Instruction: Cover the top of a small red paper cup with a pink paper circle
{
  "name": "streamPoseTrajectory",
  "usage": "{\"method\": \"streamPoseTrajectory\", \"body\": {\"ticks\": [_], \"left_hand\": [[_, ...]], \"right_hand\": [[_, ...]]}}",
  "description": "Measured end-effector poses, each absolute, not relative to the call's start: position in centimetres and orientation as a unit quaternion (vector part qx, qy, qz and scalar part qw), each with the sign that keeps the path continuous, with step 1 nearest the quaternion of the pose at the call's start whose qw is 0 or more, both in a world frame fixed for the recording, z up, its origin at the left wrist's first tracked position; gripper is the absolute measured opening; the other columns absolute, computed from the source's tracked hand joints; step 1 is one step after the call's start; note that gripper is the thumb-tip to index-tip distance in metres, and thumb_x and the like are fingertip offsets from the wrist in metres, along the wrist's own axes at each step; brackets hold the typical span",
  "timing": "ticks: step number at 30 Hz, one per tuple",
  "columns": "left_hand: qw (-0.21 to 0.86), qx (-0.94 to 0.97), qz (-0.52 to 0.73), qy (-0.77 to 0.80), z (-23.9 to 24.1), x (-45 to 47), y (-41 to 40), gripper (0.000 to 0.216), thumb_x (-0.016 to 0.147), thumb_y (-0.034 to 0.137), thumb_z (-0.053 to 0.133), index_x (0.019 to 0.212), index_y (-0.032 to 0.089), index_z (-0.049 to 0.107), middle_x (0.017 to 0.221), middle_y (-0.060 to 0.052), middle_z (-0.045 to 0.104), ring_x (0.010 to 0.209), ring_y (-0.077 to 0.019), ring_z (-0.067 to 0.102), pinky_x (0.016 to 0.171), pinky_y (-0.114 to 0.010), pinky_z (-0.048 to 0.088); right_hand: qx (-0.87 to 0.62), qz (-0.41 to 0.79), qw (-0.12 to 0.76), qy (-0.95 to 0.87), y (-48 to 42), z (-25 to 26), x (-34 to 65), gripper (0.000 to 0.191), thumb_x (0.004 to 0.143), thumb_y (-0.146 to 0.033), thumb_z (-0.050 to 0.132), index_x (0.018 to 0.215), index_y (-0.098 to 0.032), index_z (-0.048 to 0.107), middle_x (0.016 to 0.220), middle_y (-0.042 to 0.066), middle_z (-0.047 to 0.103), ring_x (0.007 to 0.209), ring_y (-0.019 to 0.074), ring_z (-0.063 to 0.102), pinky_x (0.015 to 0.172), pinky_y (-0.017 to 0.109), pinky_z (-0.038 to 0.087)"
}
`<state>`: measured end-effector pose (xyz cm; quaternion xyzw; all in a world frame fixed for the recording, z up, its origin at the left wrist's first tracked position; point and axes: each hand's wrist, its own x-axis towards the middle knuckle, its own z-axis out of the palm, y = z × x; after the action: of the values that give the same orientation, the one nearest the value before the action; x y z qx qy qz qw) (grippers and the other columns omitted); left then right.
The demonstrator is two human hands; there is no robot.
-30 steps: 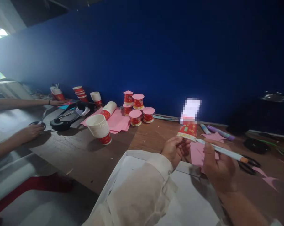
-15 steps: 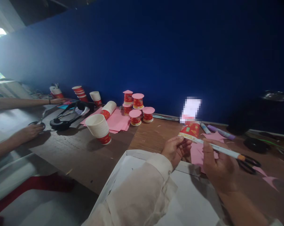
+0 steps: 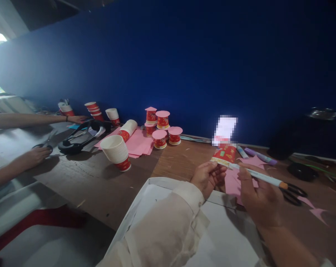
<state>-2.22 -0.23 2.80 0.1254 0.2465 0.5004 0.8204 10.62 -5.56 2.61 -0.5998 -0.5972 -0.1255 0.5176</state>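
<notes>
Pen (image 3: 264,177) slightly leftward against cup (image 3: 225,154)

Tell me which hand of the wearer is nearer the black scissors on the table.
Right. The right hand, holding a pen, is just beside the scissors, to their left; the left hand grips a red cup farther left.

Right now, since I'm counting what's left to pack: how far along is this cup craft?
Done: several pink-topped cups stand grouped at the back. In hand: the left hand holds a red cup upside down while the right hand sets a pen to its rim. Left, likely: the stack of plain cups and pink sheets.
</notes>
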Motion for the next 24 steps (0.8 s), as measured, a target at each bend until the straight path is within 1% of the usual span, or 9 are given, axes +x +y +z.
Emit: {"method": "streamPoseTrajectory", "body": {"ticks": [3, 6, 9, 12, 15, 17, 18, 21, 24], "left_hand": [[0.82, 0.123, 0.499, 0.25, 2.9, -2.2, -0.3, 0.01, 0.088, 0.009, 0.063, 0.079, 0.008, 0.068, 0.069, -0.007, 0.068, 0.065, -0.0124, 0.067, 0.063, -0.02, 0.054], [0.821, 0.128, 0.497, 0.252, 2.9, -2.2, -0.3, 0.009, 0.087, 0.01, 0.065, 0.079, 0.008, 0.068, 0.069, -0.007, 0.069, 0.063, -0.0121, 0.067, 0.063, -0.02, 0.055], [0.821, 0.124, 0.498, 0.249, 2.8, -2.2, -0.2, 0.008, 0.087, 0.011, 0.065, 0.08, 0.009, 0.068, 0.069, -0.007, 0.068, 0.063, -0.0118, 0.066, 0.062, -0.02, 0.055], [0.829, 0.095, 0.495, 0.241, 2.9, -2.4, -0.1, 0.005, 0.088, 0.01, 0.066, 0.083, 0.009, 0.068, 0.072, -0.007, 0.068, 0.064, -0.0106, 0.067, 0.061, -0.017, 0.054], [0.832, 0.062, 0.499, 0.233, 3.0, -2.5, 0.0, 0.009, 0.09, 0.009, 0.063, 0.082, 0.01, 0.066, 0.071, -0.006, 0.067, 0.064, -0.0097, 0.067, 0.058, -0.015, 0.053], [0.832, 0.049, 0.504, 0.226, 3.1, -2.6, 0.0, 0.013, 0.092, 0.009, 0.059, 0.08, 0.01, 0.065, 0.07, -0.006, 0.067, 0.064, -0.0095, 0.067, 0.057, -0.015, 0.054], [0.834, 0.045, 0.503, 0.221, 3.1, -2.6, -0.1, 0.015, 0.093, 0.009, 0.058, 0.08, 0.01, 0.065, 0.07, -0.005, 0.067, 0.063, -0.0093, 0.067, 0.056, -0.015, 0.054], [0.844, 0.044, 0.491, 0.209, 3.2, -2.7, -0.2, 0.017, 0.095, 0.009, 0.056, 0.081, 0.009, 0.065, 0.071, -0.005, 0.066, 0.061, -0.0088, 0.066, 0.055, -0.015, 0.054], [0.851, 0.058, 0.48, 0.205, 3.2, -2.8, -0.3, 0.013, 0.093, 0.009, 0.058, 0.083, 0.009, 0.066, 0.071, -0.005, 0.067, 0.061, -0.009, 0.067, 0.055, -0.015, 0.054]], "right_hand": [[-0.599, -0.131, 0.513, -0.601, -5.5, 2.8, 10.7, 0.03, 0.099, -0.042, 0.054, 0.105, -0.02, 0.075, 0.086, 0.01, 0.076, 0.091, 0.029, 0.072, 0.086, 0.044, 0.053], [-0.59, -0.14, 0.517, -0.604, -5.5, 2.8, 10.7, 0.029, 0.098, -0.041, 0.056, 0.103, -0.02, 0.075, 0.083, 0.01, 0.075, 0.086, 0.028, 0.072, 0.083, 0.044, 0.053], [-0.58, -0.125, 0.517, -0.617, -5.6, 2.8, 10.3, 0.026, 0.098, -0.04, 0.057, 0.104, -0.022, 0.075, 0.077, 0.007, 0.072, 0.081, 0.0263, 0.071, 0.082, 0.043, 0.053], [-0.568, -0.088, 0.569, -0.588, -5.8, 3.2, 9.7, 0.027, 0.097, -0.038, 0.057, 0.112, -0.022, 0.072, 0.083, 0.006, 0.073, 0.073, 0.0223, 0.069, 0.077, 0.041, 0.054], [-0.572, -0.051, 0.615, -0.54, -5.7, 3.5, 9.4, 0.025, 0.095, -0.037, 0.057, 0.105, -0.019, 0.072, 0.091, 0.009, 0.073, 0.068, 0.0186, 0.066, 0.07, 0.037, 0.055], [-0.595, -0.001, 0.624, -0.507, -5.3, 3.4, 9.7, 0.024, 0.093, -0.038, 0.059, 0.102, -0.019, 0.071, 0.092, 0.008, 0.072, 0.068, 0.0174, 0.066, 0.07, 0.036, 0.056], [-0.606, 0.036, 0.631, -0.484, -5.1, 3.2, 9.9, 0.026, 0.092, -0.04, 0.061, 0.105, -0.02, 0.07, 0.093, 0.006, 0.072, 0.068, 0.0167, 0.065, 0.07, 0.035, 0.056], [-0.611, 0.187, 0.657, -0.401, -4.2, 2.6, 10.6, 0.041, 0.085, -0.05, 0.07, 0.117, -0.024, 0.066, 0.1, 0.004, 0.072, 0.075, 0.017, 0.069, 0.068, 0.033, 0.057], [-0.598, 0.304, 0.666, -0.326, -3.6, 2.5, 10.9, 0.047, 0.077, -0.053, 0.078, 0.113, -0.024, 0.067, 0.093, 0.002, 0.074, 0.074, 0.0166, 0.07, 0.06, 0.028, 0.058]]}}
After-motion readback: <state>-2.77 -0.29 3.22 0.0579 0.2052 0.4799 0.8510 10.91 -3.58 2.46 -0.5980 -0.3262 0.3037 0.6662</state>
